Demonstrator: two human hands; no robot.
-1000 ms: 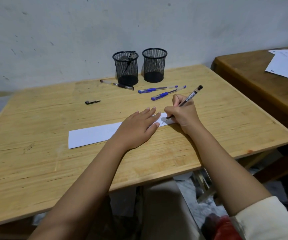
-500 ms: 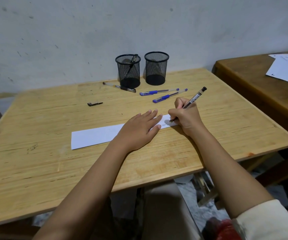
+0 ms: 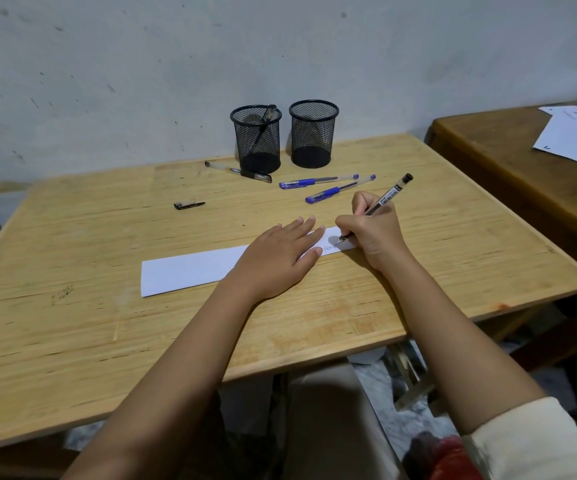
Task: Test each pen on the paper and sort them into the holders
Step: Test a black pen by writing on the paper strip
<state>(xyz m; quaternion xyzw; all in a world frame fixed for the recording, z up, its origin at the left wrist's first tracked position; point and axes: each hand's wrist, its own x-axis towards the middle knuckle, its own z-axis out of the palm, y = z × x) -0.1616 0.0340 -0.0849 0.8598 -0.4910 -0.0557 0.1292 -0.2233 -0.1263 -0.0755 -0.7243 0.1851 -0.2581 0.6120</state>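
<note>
Gripping a black pen (image 3: 389, 195) in the right hand (image 3: 375, 233), fingers curled round the barrel, tip down on the right end of the paper (image 3: 190, 271), beside faint scribbles. Pressing the paper flat on the table (image 3: 72, 323) with the left hand (image 3: 276, 258), fingers straight. At the back, side by side: left holder (image 3: 257, 143) with one leaning pen (image 3: 267, 119) inside, right holder (image 3: 313, 133). Lying in front: clear pen (image 3: 236, 171), far blue pen (image 3: 318, 182), near blue pen (image 3: 339, 191); farther left, a cap (image 3: 188, 204).
</note>
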